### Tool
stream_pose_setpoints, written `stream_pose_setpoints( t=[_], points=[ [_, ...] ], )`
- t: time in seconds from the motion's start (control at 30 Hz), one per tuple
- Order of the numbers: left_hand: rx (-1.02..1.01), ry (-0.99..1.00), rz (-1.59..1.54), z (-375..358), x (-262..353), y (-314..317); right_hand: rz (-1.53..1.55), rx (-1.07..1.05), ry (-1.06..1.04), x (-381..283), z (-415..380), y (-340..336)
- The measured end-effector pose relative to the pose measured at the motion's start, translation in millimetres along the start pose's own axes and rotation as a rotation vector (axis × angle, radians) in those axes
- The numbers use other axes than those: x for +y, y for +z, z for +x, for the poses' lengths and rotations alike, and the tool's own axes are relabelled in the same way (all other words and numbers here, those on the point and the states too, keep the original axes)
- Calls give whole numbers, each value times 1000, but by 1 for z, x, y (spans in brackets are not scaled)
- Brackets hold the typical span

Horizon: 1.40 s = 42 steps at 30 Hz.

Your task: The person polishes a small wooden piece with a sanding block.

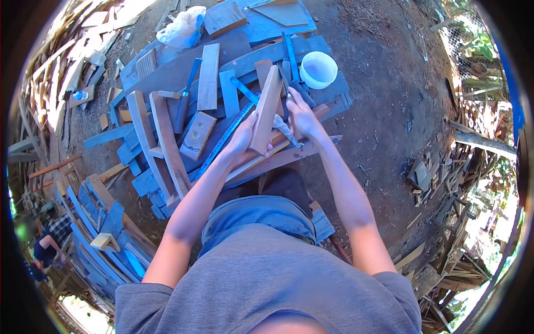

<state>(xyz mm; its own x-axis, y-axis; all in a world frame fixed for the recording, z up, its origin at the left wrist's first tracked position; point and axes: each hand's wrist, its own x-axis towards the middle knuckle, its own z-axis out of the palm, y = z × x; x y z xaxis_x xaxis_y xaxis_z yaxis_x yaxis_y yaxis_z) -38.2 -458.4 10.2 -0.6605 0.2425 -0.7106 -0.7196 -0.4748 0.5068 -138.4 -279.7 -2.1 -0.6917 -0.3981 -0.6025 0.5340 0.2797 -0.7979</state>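
My left hand (243, 135) is closed around the lower end of a tapered wooden board (267, 111), which tilts up away from me over the bench. To the right of the board is my right hand (303, 118), its fingers stretched forward. Those fingertips overlap the dark grip of a tool with a blue shaft (290, 51). A crumpled whitish rag (287, 131) lies between the hands, partly hidden. Left of my left hand, a long blue ruler (225, 136) with markings runs diagonally across the wood. A similar dark-handled tool (182, 113) lies further left.
Curved wooden pieces (169, 142) and a flat board (208, 77) lie on the left of the bench. A white bucket (319, 70) stands at its right, a plastic bag (182, 28) at the back. Scrap wood surrounds the dirt floor (384, 111). Another person (49, 245) is far left.
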Motion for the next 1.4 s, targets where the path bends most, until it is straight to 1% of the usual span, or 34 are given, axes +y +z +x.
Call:
stream_pose_setpoints(
  t=[0.03,0.07,0.1,0.13,0.17,0.23,0.27,0.3,0.37,0.4,0.47,0.5,0.53,0.57,0.6,0.63,0.7,0.73,0.77,0.8,0.83,0.9,0.97,1.03,1.07,1.1,1.13,1.17,1.23,1.27,1.3,1.33,1.37,1.4],
  points=[
    [-54,-19,-117,-3,-2,-6,7,6,-7,-8,2,1],
    [-104,-41,-237,-7,-5,-13,-152,57,-56,-15,3,2],
    [-97,-46,-236,-15,-9,-18,-311,102,-98,-20,3,5],
    [-69,16,-265,-25,-16,-23,-442,108,-116,-21,3,6],
    [-37,79,-294,-35,-21,-30,-437,94,-108,-13,10,5],
    [-34,77,-357,-46,-30,-46,-897,274,-427,-2,27,3],
    [-25,97,-370,-51,-32,-51,-1001,273,-314,-4,33,3],
    [-17,119,-383,-56,-34,-55,-1003,264,-322,-2,36,4],
    [5,109,-377,-63,-35,-60,-1186,399,-510,13,43,1],
    [4,123,-401,-66,-37,-61,-1317,553,-739,19,40,1],
    [1,144,-437,-70,-40,-63,-1347,507,-782,19,12,14],
    [41,167,-452,-71,-41,-65,-1368,468,-823,19,-1,22],
    [82,190,-468,-71,-43,-66,-1376,461,-833,27,-9,28],
    [81,199,-479,-71,-45,-67,-1365,386,-750,41,-15,33],
    [150,219,-460,-70,-46,-68,-1351,311,-668,51,-15,35],
    [222,238,-438,-71,-46,-69,-1354,304,-679,56,-10,35],
    [221,245,-439,-74,-43,-68,-1273,259,-586,63,-2,34],
    [208,238,-430,-76,-40,-65,-1268,265,-587,51,-8,38],
    [201,237,-421,-77,-35,-61,-1085,245,-502,37,-16,40],
    [154,218,-394,-79,-30,-56,-902,226,-420,25,-24,41],
    [107,200,-368,-78,-28,-51,-901,239,-420,21,-30,39],
    [96,164,-323,-72,-24,-42,-760,433,-579,16,-42,30],
    [-84,19,-333,-66,-16,-28,-694,462,-560,9,-52,24],
    [-102,0,-267,-54,-13,-20,-549,436,-354,1,-63,23],
    [-80,-53,-322,-49,-11,-16,-560,487,-508,25,-51,18],
    [-57,-107,-375,-45,-10,-14,-556,500,-508,21,-55,19],
    [-139,-76,-424,-44,-8,-17,-569,430,-520,19,-58,21],
    [-141,-84,-411,-43,-6,-20,-578,359,-530,17,-60,24],
    [-232,-49,-619,-50,1,-20,-556,359,-485,18,-54,30],
    [-247,-84,-760,-52,3,-20,-591,343,-461,18,-48,33],
    [-242,-103,-741,-55,5,-21,-624,331,-437,17,-39,34],
    [-280,-63,-761,-58,7,-22,-583,352,-542,24,-25,37],
    [-323,-30,-779,-60,9,-22,-562,383,-527,33,-19,39],
    [-306,-32,-727,-60,11,-23,-644,361,-399,29,-18,44]
  ],
)
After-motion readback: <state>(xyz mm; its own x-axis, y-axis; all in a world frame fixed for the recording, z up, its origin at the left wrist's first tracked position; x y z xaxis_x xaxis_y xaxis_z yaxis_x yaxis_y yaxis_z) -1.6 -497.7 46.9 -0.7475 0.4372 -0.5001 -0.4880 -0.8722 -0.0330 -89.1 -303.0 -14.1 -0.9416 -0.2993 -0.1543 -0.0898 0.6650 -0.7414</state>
